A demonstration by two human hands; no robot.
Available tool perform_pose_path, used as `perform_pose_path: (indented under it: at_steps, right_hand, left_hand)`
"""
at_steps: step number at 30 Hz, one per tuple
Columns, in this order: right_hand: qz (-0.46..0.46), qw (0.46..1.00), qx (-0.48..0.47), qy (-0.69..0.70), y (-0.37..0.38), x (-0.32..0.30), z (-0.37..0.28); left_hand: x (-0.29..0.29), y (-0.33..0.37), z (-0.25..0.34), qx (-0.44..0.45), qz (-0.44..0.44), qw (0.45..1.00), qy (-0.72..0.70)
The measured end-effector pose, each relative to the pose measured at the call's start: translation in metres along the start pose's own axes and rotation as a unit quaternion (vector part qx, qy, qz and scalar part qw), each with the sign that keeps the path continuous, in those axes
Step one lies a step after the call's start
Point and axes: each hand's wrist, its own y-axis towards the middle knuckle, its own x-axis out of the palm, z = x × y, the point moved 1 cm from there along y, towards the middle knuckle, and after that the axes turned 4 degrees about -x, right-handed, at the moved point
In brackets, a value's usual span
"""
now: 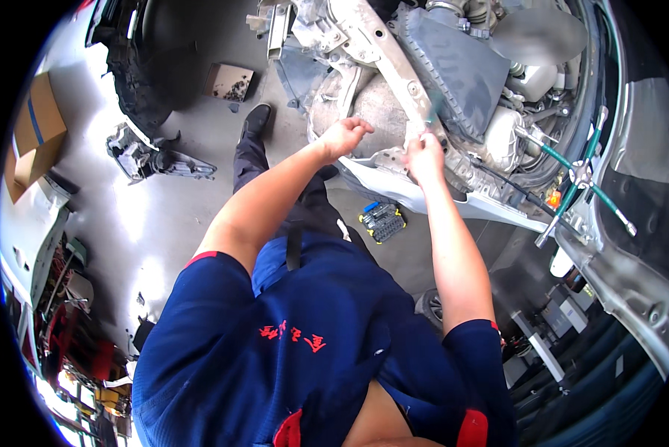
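Observation:
My left hand is above the front corner of a car body, beside the grey wheel-arch liner. Its fingers are curled together; anything in them is too small to make out. To its right, my right hand is closed at the bare metal rail that runs along the edge of the engine bay. A faint greenish blur shows just beyond its fingers, and I cannot tell what they grip. Below both hands lies the white fender edge.
A green-handled four-way wheel wrench rests on the car at right. A socket set lies on the floor below the fender. Farther left are a headlight assembly, a removed bumper, an open box and a cardboard carton.

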Motion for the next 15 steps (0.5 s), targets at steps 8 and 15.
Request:
perform_pose_path:
  at_steps: [8,15]
  right_hand:
    - [-0.078,0.994,0.051,0.062,0.012,0.000,0.004]
    - [-0.002,0.981,-0.147,-0.125,-0.009,0.001,-0.007]
  left_hand:
    - [0.051,0.034,-0.004,0.292,0.049,0.917,0.267]
    - [0.071,0.053,-0.002,0.372,0.104,0.870,0.307]
